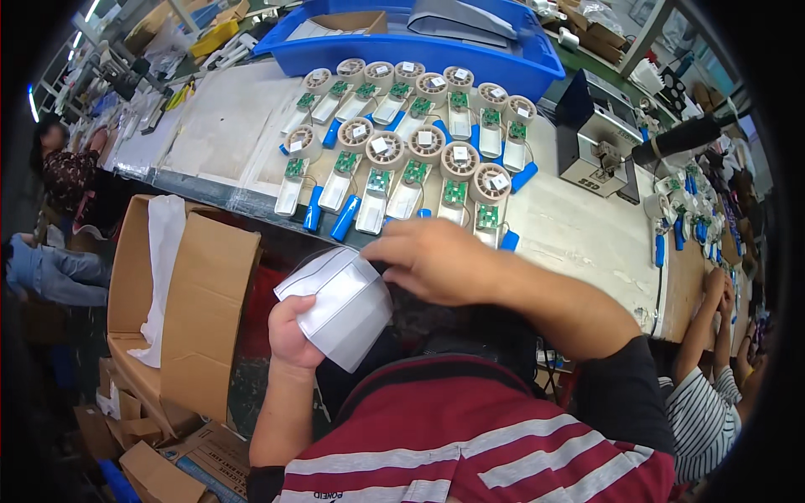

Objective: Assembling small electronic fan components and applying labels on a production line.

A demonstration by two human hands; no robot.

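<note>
My left hand (295, 334) grips a glossy white sheet (342, 306) with lines running across it, thumb on top, held off the front edge of the bench. At the sheet's upper right corner is my right hand (440, 260), its fingers bent and drawn together; whether something small sits between them is hidden. Just beyond, rows of small fan assemblies lie on the bench. Each has a round beige fan (386, 149), a green circuit board (379, 180), a white handle shell (371, 213) and a blue cylindrical battery (345, 217) on wires. White square stickers (460, 153) sit on many fan hubs.
A blue tub (411, 52) stands behind the fans. To the right is a grey metal machine (591, 138) with a black arm. An open cardboard box (205, 310) stands left of me. Co-workers sit at both sides; one wears a striped sleeve (700, 419).
</note>
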